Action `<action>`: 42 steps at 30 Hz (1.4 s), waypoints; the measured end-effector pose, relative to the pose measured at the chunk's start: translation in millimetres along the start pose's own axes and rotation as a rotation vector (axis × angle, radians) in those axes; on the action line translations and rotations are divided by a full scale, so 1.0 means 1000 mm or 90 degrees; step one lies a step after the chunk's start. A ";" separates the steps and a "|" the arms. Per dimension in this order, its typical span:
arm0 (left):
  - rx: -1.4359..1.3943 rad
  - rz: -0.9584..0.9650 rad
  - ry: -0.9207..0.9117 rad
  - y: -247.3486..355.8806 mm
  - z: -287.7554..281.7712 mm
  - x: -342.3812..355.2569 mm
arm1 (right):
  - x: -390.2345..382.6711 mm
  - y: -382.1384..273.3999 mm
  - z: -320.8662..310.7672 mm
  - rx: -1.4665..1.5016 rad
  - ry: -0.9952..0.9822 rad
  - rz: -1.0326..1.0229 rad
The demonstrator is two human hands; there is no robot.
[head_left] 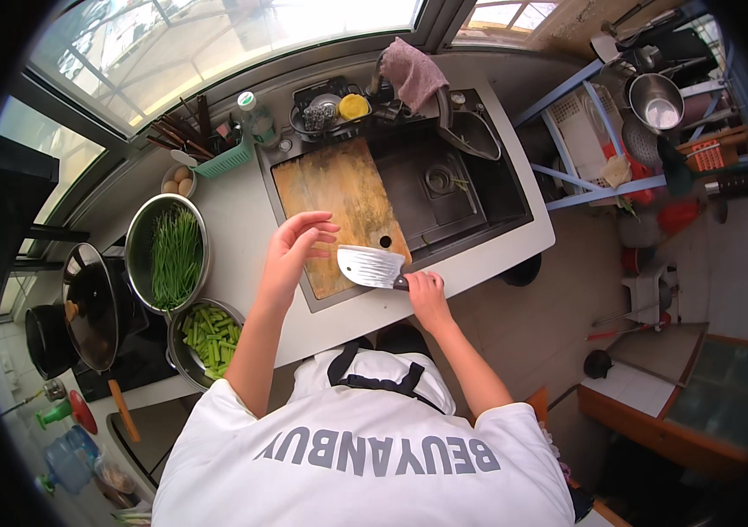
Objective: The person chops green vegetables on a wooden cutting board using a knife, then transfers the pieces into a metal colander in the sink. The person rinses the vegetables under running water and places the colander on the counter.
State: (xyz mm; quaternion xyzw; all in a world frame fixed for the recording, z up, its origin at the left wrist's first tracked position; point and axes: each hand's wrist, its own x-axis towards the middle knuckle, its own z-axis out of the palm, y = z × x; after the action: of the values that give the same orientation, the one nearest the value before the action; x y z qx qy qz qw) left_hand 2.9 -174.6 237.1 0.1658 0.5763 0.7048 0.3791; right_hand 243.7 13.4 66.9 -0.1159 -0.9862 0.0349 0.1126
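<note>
My right hand [427,296] is closed around the dark handle of a kitchen cleaver [370,267], whose broad, pale-streaked blade lies flat-side up over the near end of a wooden cutting board [330,189]. Just left of the blade, my left hand [293,244] holds nothing, its fingers apart and slightly curved above the board's left edge. The stained board bridges the left part of a dark sink [488,189] and has a round hole near its right corner. Whether the blade touches the wood, I cannot tell.
Left on the white counter [233,228] stand a metal bowl [207,241] of long green stalks [176,259] and a pan [179,362] of cut green pieces [209,338]. Behind are eggs [182,180], a green basket [221,161] and a dish rack [308,136]. A pink cloth [413,75] hangs over the faucet.
</note>
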 end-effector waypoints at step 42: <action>0.785 -0.230 0.480 -0.218 0.020 -0.025 | 0.135 0.175 0.030 0.212 -0.066 -0.003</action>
State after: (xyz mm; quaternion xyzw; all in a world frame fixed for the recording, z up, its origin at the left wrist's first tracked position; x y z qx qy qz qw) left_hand 107.1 -168.2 43.4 -0.0022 0.9765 0.1889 0.1037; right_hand 148.0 214.0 50.1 -0.0916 -0.9716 0.2032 0.0795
